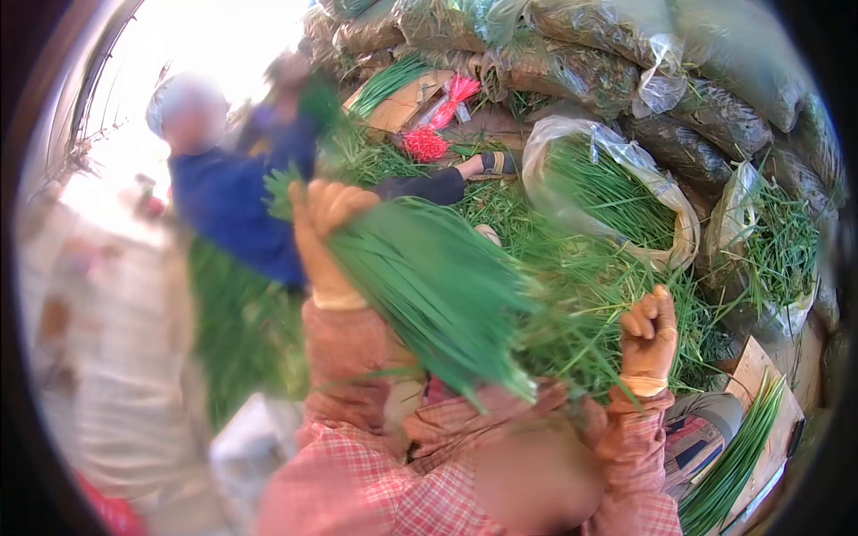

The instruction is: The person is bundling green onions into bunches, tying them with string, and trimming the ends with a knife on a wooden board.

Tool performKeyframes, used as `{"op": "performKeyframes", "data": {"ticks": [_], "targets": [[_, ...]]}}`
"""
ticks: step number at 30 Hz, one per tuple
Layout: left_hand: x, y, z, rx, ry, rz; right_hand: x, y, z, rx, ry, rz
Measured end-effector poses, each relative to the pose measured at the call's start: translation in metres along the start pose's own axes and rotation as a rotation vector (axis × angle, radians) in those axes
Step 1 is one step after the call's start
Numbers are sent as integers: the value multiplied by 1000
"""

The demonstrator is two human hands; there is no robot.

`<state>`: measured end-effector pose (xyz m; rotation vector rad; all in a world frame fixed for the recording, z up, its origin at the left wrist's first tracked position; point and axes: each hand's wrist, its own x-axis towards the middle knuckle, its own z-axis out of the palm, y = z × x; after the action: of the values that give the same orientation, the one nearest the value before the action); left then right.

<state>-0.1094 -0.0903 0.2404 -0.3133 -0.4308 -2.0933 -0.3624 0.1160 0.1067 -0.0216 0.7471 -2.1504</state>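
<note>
My left hand, in a tan glove, is raised at left centre. Its fingers are wrapped round a thick bunch of chive-like green stalks, which fans out down and to the right, blurred by motion. My right hand, gloved too, is held up at the right with its fingers curled closed. Thin green blades pass close by it, but what it grips, if anything, is too small to make out. Loose green stalks lie heaped between and behind my hands.
A co-worker in a blue top sits at the left. An open plastic bag of green stalks stands behind my right hand. Stacked filled bags line the back. Red ties lie near cardboard. More stalks rest on a board lower right.
</note>
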Motion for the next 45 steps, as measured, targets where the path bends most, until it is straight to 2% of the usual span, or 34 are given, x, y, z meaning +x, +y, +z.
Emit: {"op": "performKeyframes", "data": {"ticks": [2, 3, 7, 8, 11, 12, 13, 14, 15, 16, 17, 18, 20, 21, 23, 24, 26, 27, 29, 31, 32, 35, 36, 38, 39, 40, 41, 42, 43, 45], "targets": [[10, 12, -5, 9, -28, -23, 10, -21, -52, 147, 93, 29], [14, 16, -7, 54, -40, -24, 14, -27, -86, 250, 17, 8], [31, 20, -4, 139, -97, -36, 10, -51, -154, -145, 358, -271], [35, 18, -1, 138, -117, -36, 13, -61, -210, -312, 259, -289], [44, 7, 18, 267, -69, 38, 18, -54, -247, -1819, 430, -850], [49, 2, 22, 358, -108, 56, -8, -54, -150, -1959, 542, -476], [53, -4, 26, 450, -147, 76, -13, -47, -122, -1887, 335, -729], [57, -12, 30, 542, -185, 94, -16, -34, -97, -1658, 106, -754], [60, -23, 36, 635, -218, 107, -30, -28, -51, -1153, -99, -247], [62, -37, 42, 724, -255, 118, -42, -31, -8, -843, -450, 153], [64, -52, 46, 805, -296, 130, -47, -15, 8, -500, -708, 432], [64, -66, 47, 847, -309, 124, -57, -7, 33, -218, -827, 751], [57, -95, 51, 910, -418, 6, -61, 23, 63, -23, -883, 918], [50, -107, 52, 938, -472, -55, -58, 31, 71, 98, -808, 911], [31, -127, 52, 1202, -912, -137, -47, 44, 75, 338, -655, 883], [17, -134, 51, 1324, -1135, -168, -42, 36, 70, 617, -717, 837], [-14, -148, 46, 1552, -1582, -204, -48, 22, 58, 562, -500, 734], [-31, -154, 43, 1663, -1802, -211, -51, 18, 52, 541, -476, 709], [-77, -168, 27, 1559, -1766, -213, -61, 6, 46, 502, -382, 640], [-118, -183, 8, 1473, -1724, -205, -60, 10, 34, 316, -304, 484], [-125, -187, 5, 1434, -1707, -201, -55, 18, 16, 333, -333, 518], [-124, -189, 26, 1418, -2064, -807, -42, 27, -21, 406, -418, 562], [-144, -175, -3, 1287, -1763, -854, -40, 24, -18, 442, -445, 545], [-106, -149, 43, 1117, -1291, -550, -40, 15, -6, 443, -431, 461], [-86, -117, 33, 963, -1198, -862, -37, 17, -9, 470, -452, 447], [-87, -108, 10, 761, -880, -577, -33, 21, -13, 496, -473, 433], [-90, -92, -11, 850, -522, -621, -33, 21, -8, 526, -494, 422], [-99, -90, -30, 848, -298, -655, -44, 19, -1, 393, -360, 375], [-108, -88, -48, 824, -66, -666, -45, 28, 2, 344, -386, 357], [-122, -118, -69, 628, 98, -674, -40, 51, 3, 244, -453, 326]]}}
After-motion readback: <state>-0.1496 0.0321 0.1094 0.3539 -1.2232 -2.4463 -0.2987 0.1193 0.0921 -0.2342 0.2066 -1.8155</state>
